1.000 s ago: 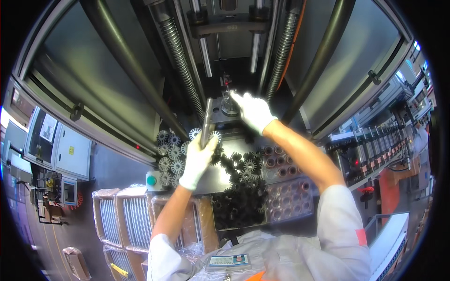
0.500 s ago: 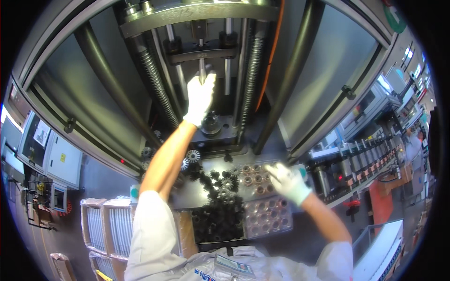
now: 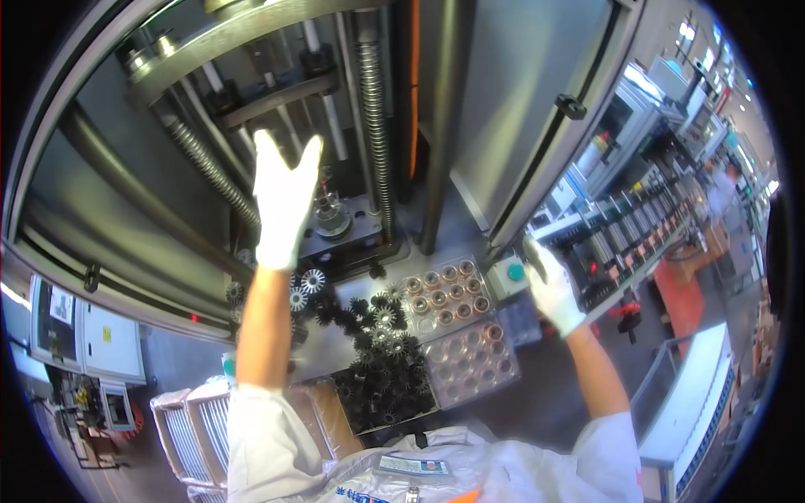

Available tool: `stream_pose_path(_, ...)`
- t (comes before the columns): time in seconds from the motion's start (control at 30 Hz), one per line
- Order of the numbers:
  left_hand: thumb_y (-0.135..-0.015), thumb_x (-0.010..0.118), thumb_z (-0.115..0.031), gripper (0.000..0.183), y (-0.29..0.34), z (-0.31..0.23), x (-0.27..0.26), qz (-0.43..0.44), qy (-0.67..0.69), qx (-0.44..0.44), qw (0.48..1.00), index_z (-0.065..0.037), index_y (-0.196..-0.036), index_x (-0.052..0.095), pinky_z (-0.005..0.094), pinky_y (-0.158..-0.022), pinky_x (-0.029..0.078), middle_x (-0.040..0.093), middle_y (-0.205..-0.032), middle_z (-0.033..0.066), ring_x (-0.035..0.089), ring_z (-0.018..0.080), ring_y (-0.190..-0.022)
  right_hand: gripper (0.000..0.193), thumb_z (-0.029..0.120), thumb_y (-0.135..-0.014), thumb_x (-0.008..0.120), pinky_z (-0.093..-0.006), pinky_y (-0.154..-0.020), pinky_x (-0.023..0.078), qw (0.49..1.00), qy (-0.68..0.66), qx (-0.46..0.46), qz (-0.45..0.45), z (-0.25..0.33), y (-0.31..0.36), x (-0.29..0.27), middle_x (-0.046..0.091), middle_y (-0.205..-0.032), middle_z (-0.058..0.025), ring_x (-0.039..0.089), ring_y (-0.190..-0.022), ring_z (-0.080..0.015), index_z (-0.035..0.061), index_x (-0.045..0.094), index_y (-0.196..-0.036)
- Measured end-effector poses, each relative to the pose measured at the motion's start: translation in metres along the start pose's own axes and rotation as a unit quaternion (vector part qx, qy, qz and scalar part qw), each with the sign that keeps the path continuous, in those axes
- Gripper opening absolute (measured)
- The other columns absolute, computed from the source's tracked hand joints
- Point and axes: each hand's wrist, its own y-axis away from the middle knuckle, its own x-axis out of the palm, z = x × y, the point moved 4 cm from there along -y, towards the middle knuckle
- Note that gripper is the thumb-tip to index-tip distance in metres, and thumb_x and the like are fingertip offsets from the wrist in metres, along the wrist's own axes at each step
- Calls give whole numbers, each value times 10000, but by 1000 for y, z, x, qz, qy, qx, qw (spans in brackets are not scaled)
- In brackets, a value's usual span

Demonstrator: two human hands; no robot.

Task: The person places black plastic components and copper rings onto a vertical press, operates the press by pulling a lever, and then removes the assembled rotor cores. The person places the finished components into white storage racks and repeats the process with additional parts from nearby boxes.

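My left hand [image 3: 285, 201], in a white glove, is raised inside the press with thumb and fingers spread, and nothing shows between them. Just above it hangs the press's crossbar [image 3: 281, 99] with its vertical rods. Right beside the left wrist, a round metal fixture [image 3: 332, 220] stands on the press base. My right hand [image 3: 553, 289], also gloved, is beside a pale box with a green button [image 3: 515, 272]. Its fingers are stretched out, with dark patches on them; no held thing is visible.
Dark toothed rotor pieces [image 3: 384, 318] lie heaped on the work surface and fill a bin [image 3: 390, 394] nearest me. Two clear trays, one of copper-coloured rings [image 3: 446, 295] and one partly filled [image 3: 470, 369], stand right of them. Press columns [image 3: 440, 126] flank the opening.
The view has swung to the right. My left hand has come off the central rod and its fingers have spread. My right hand has moved from above the ring tray to beside the green button.
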Motion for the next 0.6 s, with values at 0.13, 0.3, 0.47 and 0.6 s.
stream_pose_path(0.13,-935,648,-117,417,138,-14,-22,134,180,15,974,2,-1319,537,343,-946,491,652,-1134,125,628,218,-1028,396,36,-940,554,-425,-1050,461,985,153,-84,-11,-16,1,7,609,-1309,-238,576,-1233,-383,-24,563,-1331)
stream_pose_path(0.3,-962,667,-182,362,312,-5,-14,436,136,-131,880,-17,-1283,636,266,-856,530,741,-1087,92,670,105,-949,377,38,-902,488,-454,-986,496,972,165,-84,144,-74,29,28,638,-1254,-235,630,-1133,-384,16,608,-1259)
stream_pose_path(0.47,-979,640,-283,419,402,-84,28,539,163,-167,810,-45,-1323,613,280,-780,534,738,-999,75,650,102,-844,393,64,-895,479,-461,-915,523,962,144,-163,165,-51,34,-2,667,-1165,-237,652,-1051,-383,31,606,-1265)
stream_pose_path(0.6,-982,618,-262,413,468,-167,83,546,199,-98,808,-52,-1337,599,295,-787,538,730,-1010,90,662,122,-845,319,1,-899,589,-430,-937,521,971,-51,-219,77,-7,106,-71,679,-1169,-212,657,-1057,-368,7,660,-1210)
